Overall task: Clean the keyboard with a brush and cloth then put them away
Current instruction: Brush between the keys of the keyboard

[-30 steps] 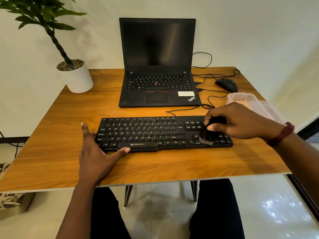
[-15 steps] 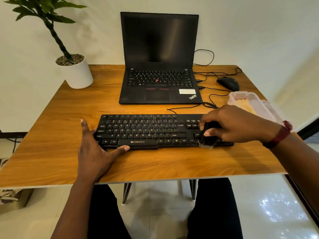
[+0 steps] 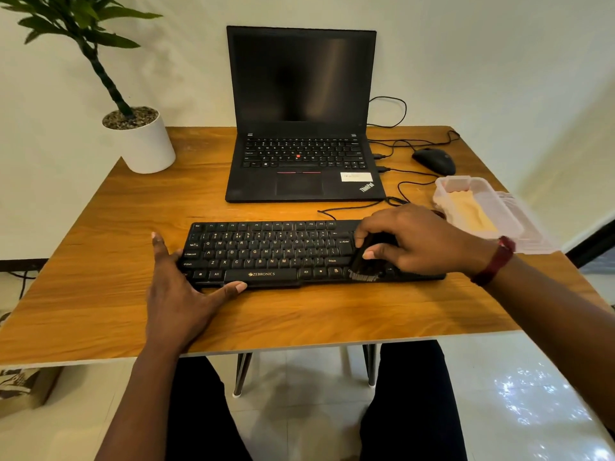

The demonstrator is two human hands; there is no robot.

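A black keyboard (image 3: 266, 252) lies across the middle of the wooden table (image 3: 100, 294). My right hand (image 3: 412, 241) grips a small black brush (image 3: 364, 267), its bristles down on the keys at the keyboard's right part, near the front edge. My left hand (image 3: 179, 294) rests flat on the table at the keyboard's left end, thumb along the front edge and fingers against the left side. A yellowish cloth (image 3: 472, 211) lies inside a clear plastic box (image 3: 509, 227) at the table's right edge.
An open black laptop (image 3: 301, 128) stands behind the keyboard, with cables (image 3: 396, 174) and a black mouse (image 3: 434, 160) to its right. A potted plant (image 3: 139, 138) stands at the back left corner. My legs are under the table's near edge.
My right hand has swept the brush leftward and toward the keyboard's front edge, from the number pad area toward the main keys. My left hand has stayed in place.
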